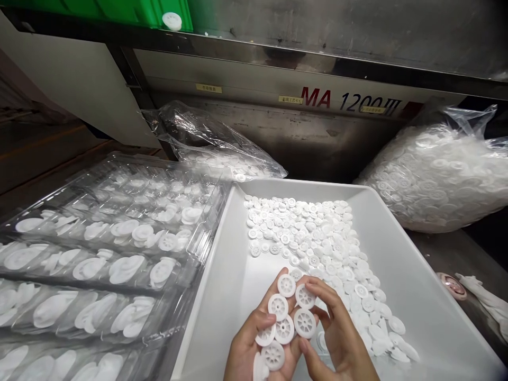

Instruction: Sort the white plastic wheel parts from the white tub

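The machine (357,100) behind the bench bears "MA" in red and "1200 III" in dark slanted figures on its steel panel. 3 small yellow labels sit on the panel too, with print too small to read.

The wheels (305,323) are small white plastic discs, matte, each with a raised hub and thin spokes inside a round rim. About 8 of them lie fanned and overlapping between the 2 hands, low over the near end of the tray (416,296).

The left hand (248,344) is cupped palm up, with the thumb pressed over the wheels resting on its fingers. The right hand (337,338) comes in from the side with bent fingers on top of the fan and the thumb beneath, pinching the rightmost wheels.

The tray is a shallow white rectangle with smooth sloping walls. A loose pile (317,238) of the same wheels runs along its middle and right.

To the left lie clear, glossy blister sheets (119,238), with white parts seated in their rows of pockets. A crinkled clear bag (436,180) stuffed with white discs sits at the right, and a flatter bag (210,143) lies behind the tray. A green bin (119,10) stands on top of the machine.
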The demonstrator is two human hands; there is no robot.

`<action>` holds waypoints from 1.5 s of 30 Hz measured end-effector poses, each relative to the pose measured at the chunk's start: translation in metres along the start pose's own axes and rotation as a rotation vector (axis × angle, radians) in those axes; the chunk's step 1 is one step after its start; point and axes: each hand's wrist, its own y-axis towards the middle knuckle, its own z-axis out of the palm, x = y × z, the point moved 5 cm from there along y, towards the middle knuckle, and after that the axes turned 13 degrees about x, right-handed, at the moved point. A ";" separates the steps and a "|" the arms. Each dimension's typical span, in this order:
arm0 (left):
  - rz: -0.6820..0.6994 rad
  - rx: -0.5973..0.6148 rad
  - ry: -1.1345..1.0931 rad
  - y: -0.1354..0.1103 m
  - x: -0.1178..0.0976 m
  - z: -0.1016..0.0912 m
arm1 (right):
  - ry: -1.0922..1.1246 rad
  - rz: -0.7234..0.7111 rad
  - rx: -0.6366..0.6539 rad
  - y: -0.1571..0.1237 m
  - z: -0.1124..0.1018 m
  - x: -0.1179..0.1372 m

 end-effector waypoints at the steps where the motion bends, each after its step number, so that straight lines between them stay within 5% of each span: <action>1: 0.007 -0.022 -0.004 0.000 0.000 -0.001 | 0.013 -0.004 0.005 0.000 0.000 0.000; 11: 0.067 -0.323 0.191 -0.004 -0.005 -0.007 | -0.068 0.046 0.046 -0.001 -0.008 -0.001; 20: 0.052 -0.169 0.035 -0.001 0.000 -0.005 | 0.097 0.134 0.029 -0.001 -0.008 -0.007; 29: 0.070 -0.180 -0.054 -0.003 0.000 -0.007 | 0.238 0.112 -0.026 0.000 -0.010 0.002; 45: 0.054 0.124 -0.033 0.000 -0.001 -0.006 | 0.475 0.104 -0.033 -0.003 -0.013 0.003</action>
